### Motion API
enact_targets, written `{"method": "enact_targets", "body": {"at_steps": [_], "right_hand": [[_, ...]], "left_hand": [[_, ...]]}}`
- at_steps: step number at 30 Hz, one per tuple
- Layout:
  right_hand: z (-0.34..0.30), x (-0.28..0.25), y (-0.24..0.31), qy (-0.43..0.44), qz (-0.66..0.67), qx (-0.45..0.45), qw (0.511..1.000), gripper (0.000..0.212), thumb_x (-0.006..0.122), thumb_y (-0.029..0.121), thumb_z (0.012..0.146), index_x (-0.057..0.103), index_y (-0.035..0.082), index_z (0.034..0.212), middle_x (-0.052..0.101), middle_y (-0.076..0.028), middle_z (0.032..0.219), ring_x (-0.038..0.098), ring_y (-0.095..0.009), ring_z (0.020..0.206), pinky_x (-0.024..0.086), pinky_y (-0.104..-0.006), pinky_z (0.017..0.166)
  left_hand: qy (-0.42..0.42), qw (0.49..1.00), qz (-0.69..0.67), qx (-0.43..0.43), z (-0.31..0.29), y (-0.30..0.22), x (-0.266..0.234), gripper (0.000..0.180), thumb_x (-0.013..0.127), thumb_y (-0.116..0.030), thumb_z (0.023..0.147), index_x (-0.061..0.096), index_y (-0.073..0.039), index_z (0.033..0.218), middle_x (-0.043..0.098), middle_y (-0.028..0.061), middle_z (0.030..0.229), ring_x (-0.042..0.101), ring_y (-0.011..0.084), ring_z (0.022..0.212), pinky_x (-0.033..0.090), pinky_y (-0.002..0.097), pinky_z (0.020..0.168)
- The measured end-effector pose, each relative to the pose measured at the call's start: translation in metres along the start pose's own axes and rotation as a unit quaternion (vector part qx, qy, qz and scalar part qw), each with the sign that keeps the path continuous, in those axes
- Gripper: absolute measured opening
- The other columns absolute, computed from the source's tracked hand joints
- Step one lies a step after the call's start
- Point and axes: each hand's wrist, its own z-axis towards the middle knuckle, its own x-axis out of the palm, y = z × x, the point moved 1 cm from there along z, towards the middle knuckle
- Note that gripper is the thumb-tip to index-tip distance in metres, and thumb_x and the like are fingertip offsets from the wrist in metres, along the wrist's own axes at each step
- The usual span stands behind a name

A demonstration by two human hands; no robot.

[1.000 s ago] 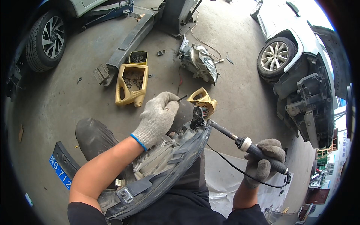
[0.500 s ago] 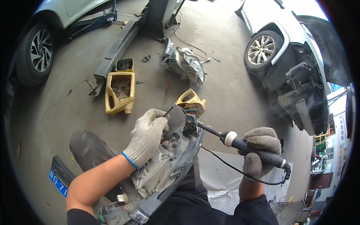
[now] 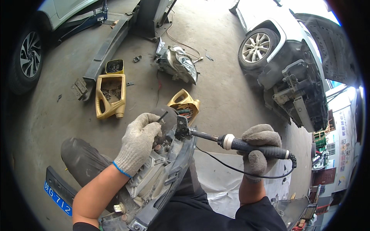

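A car headlight assembly [image 3: 152, 175] lies across my lap, its dusty grey back side up. My gloved left hand [image 3: 138, 140] is closed in a pinch around a thin black rod [image 3: 163, 116], whose free end points up and right. My gloved right hand [image 3: 263, 145] wraps round the dark handle of a soldering iron [image 3: 239, 145] with a cream collar and metal barrel. The iron's tip meets the black mounting tab [image 3: 182, 124] at the headlight's far corner; whether it presses in is too small to tell. The rod's end is left of that tab, apart from it.
Past my knees stand cut-open gold jugs, one with small parts [image 3: 111, 94], another with tools [image 3: 185, 106]. Another headlight [image 3: 177, 63] lies on the floor. The iron's black cord [image 3: 239, 171] loops below it. A lift arm [image 3: 106, 48] and two cars surround the area; a licence plate [image 3: 58, 196] lies left.
The whole view has shifted, so the floor items appear farther left. Both hands keep their holds, and the iron's tip stays at the tab.
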Motion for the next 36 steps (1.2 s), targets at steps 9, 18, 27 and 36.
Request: {"method": "enact_targets", "body": {"at_steps": [9, 18, 27, 36], "right_hand": [[0.005, -0.003, 0.006, 0.044, -0.052, -0.047, 0.997, 0.044, 0.08, 0.037, 0.083, 0.063, 0.0, 0.097, 0.061, -0.015, 0.09, 0.062, -0.023, 0.076, 0.053, -0.0304, 0.062], [0.015, 0.002, 0.02, 0.135, -0.131, -0.108, 0.976, 0.038, 0.085, 0.031, 0.076, 0.068, 0.001, 0.092, 0.067, -0.014, 0.088, 0.065, -0.026, 0.08, 0.054, -0.0347, 0.071], [0.028, -0.018, 0.046, 0.132, -0.083, -0.005, 0.988, 0.028, 0.075, 0.014, 0.065, 0.073, 0.002, 0.091, 0.072, -0.021, 0.094, 0.072, -0.03, 0.083, 0.058, -0.0396, 0.074], [0.021, -0.053, 0.032, 0.159, -0.069, -0.013, 0.985, 0.053, 0.082, 0.045, 0.081, 0.064, -0.001, 0.102, 0.066, -0.022, 0.105, 0.067, -0.029, 0.085, 0.056, -0.0385, 0.073]], "left_hand": [[-0.012, 1.0, 0.016, 0.001, -0.002, -0.001, 0.002, 0.022, 0.059, -0.016, 0.094, 0.066, -0.003, 0.11, 0.062, 0.0019, 0.082, 0.059, 0.0083, 0.071, 0.054, 0.0247, 0.059], [-0.014, 1.0, 0.005, 0.014, 0.002, 0.001, 0.003, 0.016, 0.058, -0.011, 0.093, 0.064, -0.004, 0.106, 0.059, 0.0017, 0.077, 0.052, 0.0078, 0.06, 0.048, 0.024, 0.051], [-0.004, 1.0, -0.005, 0.016, -0.001, 0.0, 0.001, 0.018, 0.058, -0.011, 0.093, 0.063, -0.003, 0.108, 0.059, 0.0025, 0.079, 0.053, 0.0089, 0.064, 0.049, 0.0259, 0.054], [-0.001, 1.0, -0.004, 0.008, -0.003, 0.001, 0.003, 0.019, 0.057, -0.011, 0.095, 0.063, -0.002, 0.111, 0.06, 0.003, 0.081, 0.056, 0.0092, 0.066, 0.05, 0.0245, 0.054]]}}
